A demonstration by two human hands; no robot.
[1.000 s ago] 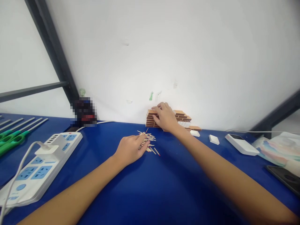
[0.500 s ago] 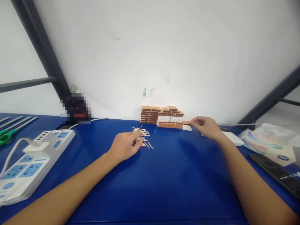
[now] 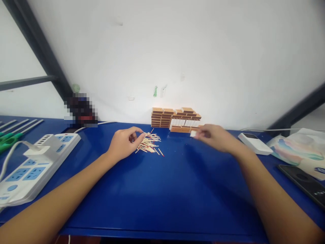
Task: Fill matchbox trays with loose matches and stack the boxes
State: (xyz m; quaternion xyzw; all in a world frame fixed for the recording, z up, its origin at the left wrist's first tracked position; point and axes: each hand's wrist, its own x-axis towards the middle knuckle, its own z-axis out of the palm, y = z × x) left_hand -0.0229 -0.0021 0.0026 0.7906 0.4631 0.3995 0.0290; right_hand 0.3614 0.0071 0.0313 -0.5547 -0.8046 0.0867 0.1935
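Note:
A loose pile of red-tipped matches (image 3: 149,144) lies on the blue tabletop (image 3: 162,189). At the pile's left edge is my left hand (image 3: 125,142), its thumb and index finger curled close together; whether matches are between the tips I cannot make out. My right hand (image 3: 215,137) pinches a small white matchbox tray (image 3: 193,133), held in front of the right end of the stack. Brown matchboxes (image 3: 161,118) stand stacked against the wall, and beside them a second stack (image 3: 186,120) has a row of white pieces in its middle.
On the left lie a white power strip (image 3: 33,169) with a plugged-in adapter, and green-handled scissors (image 3: 11,140) among metal rods. To the right are a white device (image 3: 255,144), a tissue pack (image 3: 297,149) and a black phone (image 3: 302,183). A white wall (image 3: 162,51) rises behind.
My left hand has drawn left, uncovering more of the matches. My right hand has moved left and now holds the white tray, which lay beside the stack before. The view has shifted slightly.

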